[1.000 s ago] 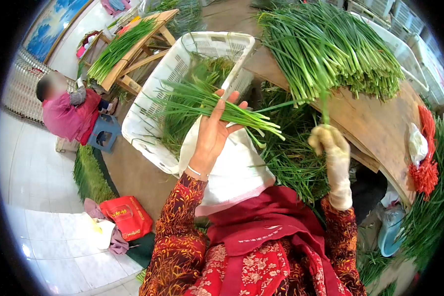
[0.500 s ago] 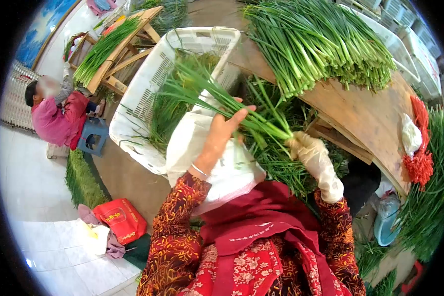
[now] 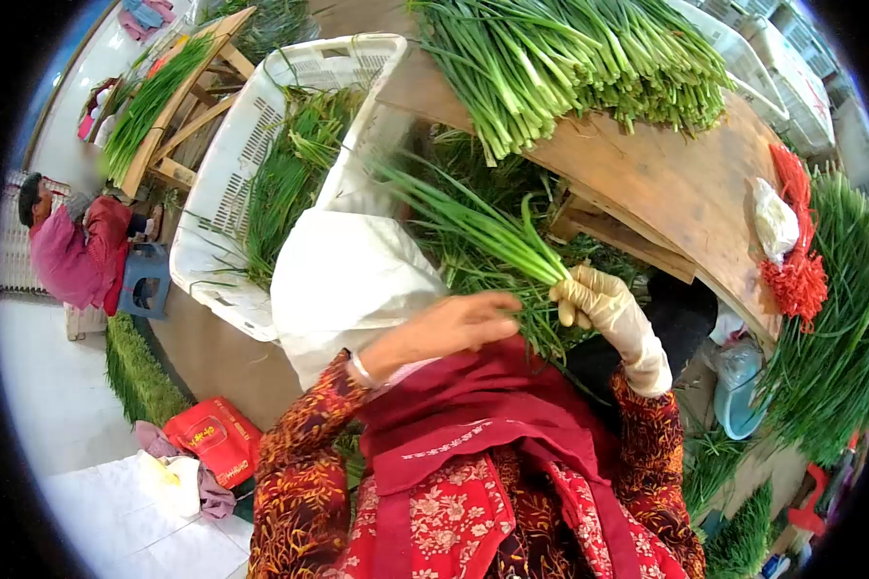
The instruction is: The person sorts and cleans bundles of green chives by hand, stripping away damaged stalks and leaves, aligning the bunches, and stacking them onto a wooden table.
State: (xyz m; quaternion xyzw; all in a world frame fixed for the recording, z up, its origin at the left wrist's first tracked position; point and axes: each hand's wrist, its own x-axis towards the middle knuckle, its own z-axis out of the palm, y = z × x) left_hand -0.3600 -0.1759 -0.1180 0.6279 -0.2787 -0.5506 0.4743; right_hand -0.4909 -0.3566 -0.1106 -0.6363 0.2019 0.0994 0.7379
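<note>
My right hand, in a pale thin glove, grips a small bunch of garlic chives by the stem ends. Their green leaves fan out to the upper left, blurred at the tips. My left hand is bare, with fingers stretched out, slightly apart and holding nothing. It hovers over my lap, just below the bunch and close to the loose green leaves. A white sheet lies over my knee beside the left wrist.
A white plastic crate with leaves stands ahead left. A large pile of chives lies on the wooden board, with red ties at its right. A person sits far left. A blue basin is at right.
My left hand has left the bunch and moved down toward my lap. The right hand still grips the stem ends. The view has shifted, so the surroundings sit further left.
</note>
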